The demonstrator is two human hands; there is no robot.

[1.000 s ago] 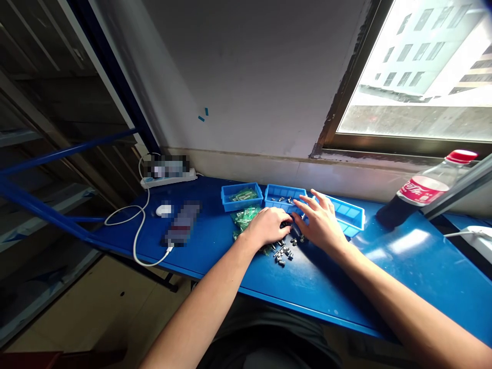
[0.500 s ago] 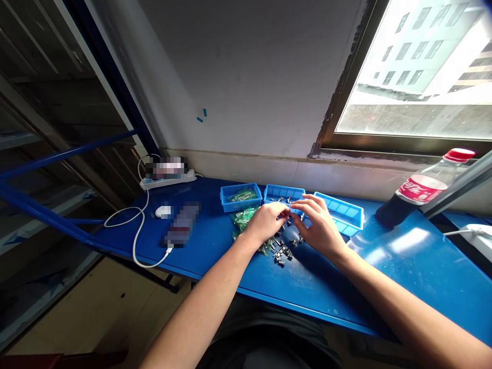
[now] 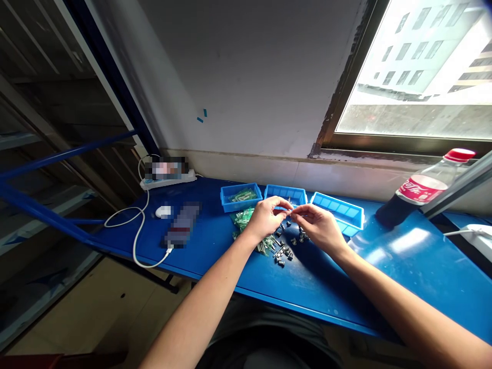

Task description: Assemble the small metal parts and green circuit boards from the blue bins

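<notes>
Just below the middle of the frame, the left hand [image 3: 265, 218] and the right hand [image 3: 317, 225] meet fingertip to fingertip, raised a little above the blue bench [image 3: 384, 277], both pinching a small part [image 3: 291, 209] too tiny to identify; holding it up between both hands likely lets the fingers work it closely. Directly under them lies a loose scatter of small metal pieces [image 3: 283, 252] beside a heap of green components [image 3: 246, 218], within easy reach. Behind the hands stand three blue trays: the left tray [image 3: 241, 196] holds green components, the middle tray [image 3: 285, 193] some small metal pieces, and the right tray [image 3: 340, 211] shows nothing clearly. A cola bottle [image 3: 421, 192] lies at the right.
</notes>
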